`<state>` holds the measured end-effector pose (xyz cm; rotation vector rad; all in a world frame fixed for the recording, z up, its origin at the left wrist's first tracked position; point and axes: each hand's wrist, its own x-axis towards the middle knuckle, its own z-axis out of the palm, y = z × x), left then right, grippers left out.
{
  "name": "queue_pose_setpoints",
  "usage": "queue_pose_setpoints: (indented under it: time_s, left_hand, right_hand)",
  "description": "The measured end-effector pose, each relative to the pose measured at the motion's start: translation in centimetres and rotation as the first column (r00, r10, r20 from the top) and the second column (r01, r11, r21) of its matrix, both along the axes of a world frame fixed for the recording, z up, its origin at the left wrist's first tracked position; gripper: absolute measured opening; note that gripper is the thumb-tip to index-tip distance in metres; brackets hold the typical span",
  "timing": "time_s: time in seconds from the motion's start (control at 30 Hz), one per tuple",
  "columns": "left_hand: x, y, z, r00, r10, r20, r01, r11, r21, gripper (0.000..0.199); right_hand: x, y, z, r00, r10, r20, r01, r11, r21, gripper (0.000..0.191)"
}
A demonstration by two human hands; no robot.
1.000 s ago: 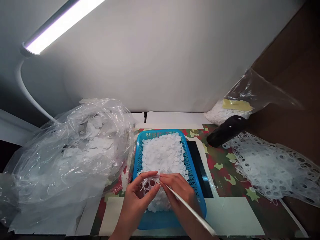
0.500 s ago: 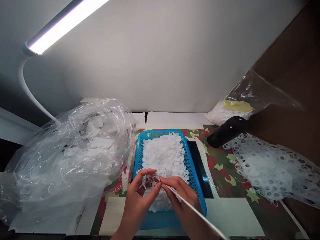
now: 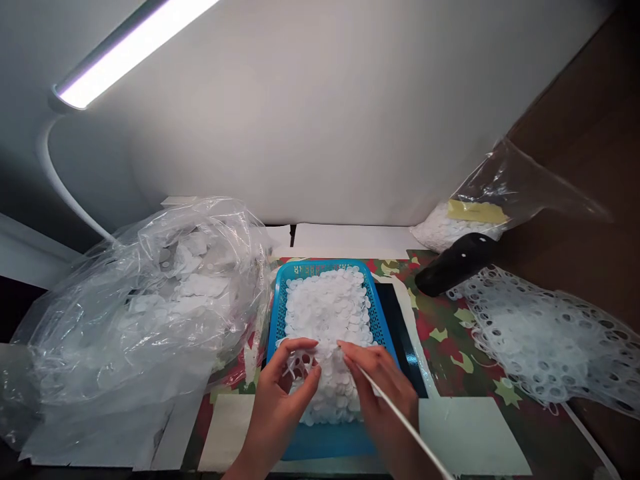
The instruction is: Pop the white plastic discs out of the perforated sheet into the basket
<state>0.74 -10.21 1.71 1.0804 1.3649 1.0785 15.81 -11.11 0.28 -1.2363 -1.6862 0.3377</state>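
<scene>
White and slim, a rod (image 3: 406, 427) slants up from the bottom edge into the right hand (image 3: 387, 387), whose thumb and fingers pinch it near its tip. The left hand (image 3: 280, 393) curls around and holds a translucent perforated sheet (image 3: 293, 364), thumb and forefinger tips apart with the sheet showing in the gap. Both hands, near but not touching, are over the front half of a blue plastic basket (image 3: 330, 441). Pale boards (image 3: 465, 433) flank the basket's near end. Inside it, small white discs (image 3: 327, 307) lie heaped in a thick layer. Just right of the basket, a flat black panel (image 3: 400, 327) lies over a red-and-green patterned cover (image 3: 447, 360). Well to the left bulges a clear plastic bag (image 3: 200, 287) with white pieces in it; well to the right lies a pile of punched netting (image 3: 545, 333). A black object (image 3: 453, 265) with two pale dots rests at that pile's far end, just before a smaller clear bag (image 3: 437, 228) with a yellow label (image 3: 477, 211). At the back are a pale wall (image 3: 325, 120) and, upper left, a lit lamp (image 3: 135, 50) on a curved neck.
</scene>
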Motion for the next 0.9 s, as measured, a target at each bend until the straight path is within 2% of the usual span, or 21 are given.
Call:
queue_pose_setpoints:
  time_s: [0.2,0.37,0.47,0.6,0.9]
  left_hand:
    - [-0.4,-0.1,-0.3,1.000,0.020,0.004,-0.020,0.999,-0.027,0.024]
    - [-0.6,0.0,-0.4,1.000,-0.002,-0.027,0.002,1.000,-0.012,0.026]
    - [-0.3,0.0,-0.3,1.000,0.017,-0.008,-0.017,1.000,-0.017,0.027]
    - [-0.2,-0.1,-0.3,1.000,0.013,0.003,-0.013,1.000,-0.022,0.028]
    - [0.0,0.0,-0.2,1.000,0.025,-0.017,-0.025,1.000,-0.004,0.024]
  right_hand:
    - [2.6,0.4,0.8,0.975,-0.220,0.023,0.219,0.975,0.042,0.030]
    - [2.6,0.1,1.0,0.997,-0.080,-0.008,0.079,0.991,-0.112,0.014]
    - [1.6,-0.1,1.1,0.992,-0.030,-0.123,0.004,0.979,-0.204,0.011]
    - [0.5,-0.2,0.9,0.961,0.029,-0.276,-0.104,0.960,-0.258,0.012]
    - [-0.4,-0.2,-0.4,0.958,0.039,-0.284,-0.133,0.938,-0.319,0.011]
